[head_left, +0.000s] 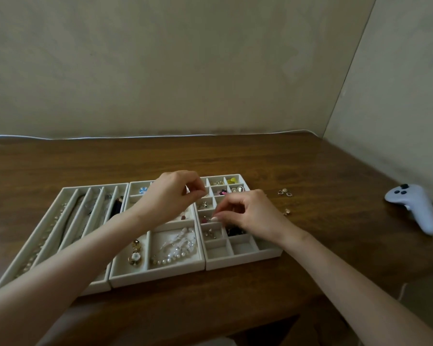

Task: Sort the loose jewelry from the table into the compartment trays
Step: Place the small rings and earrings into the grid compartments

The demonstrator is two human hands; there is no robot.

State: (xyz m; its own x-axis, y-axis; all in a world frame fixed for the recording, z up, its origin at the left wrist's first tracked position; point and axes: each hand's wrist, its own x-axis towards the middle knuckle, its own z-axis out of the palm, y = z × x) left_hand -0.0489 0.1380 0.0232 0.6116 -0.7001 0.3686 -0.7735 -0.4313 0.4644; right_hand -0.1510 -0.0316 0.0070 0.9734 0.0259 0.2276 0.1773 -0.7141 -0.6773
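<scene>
Head view: wooden table (210,158) by beige walls (185,71); left hand (170,196), right hand (250,213) above trays (243,262), grasps unclear.

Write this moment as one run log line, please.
left hand: fingers curled above middle tray, content unclear | right hand: fingertips at grid tray cell | loose earrings: on table, right of trays

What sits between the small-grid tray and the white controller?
Head view: loose gold jewelry pieces beside the tray, then bare wooden table up to the controller.

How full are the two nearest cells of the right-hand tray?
Empty. Both front cells of the right tray show only bare lining; the cell behind the left one holds small jewelry.
</scene>
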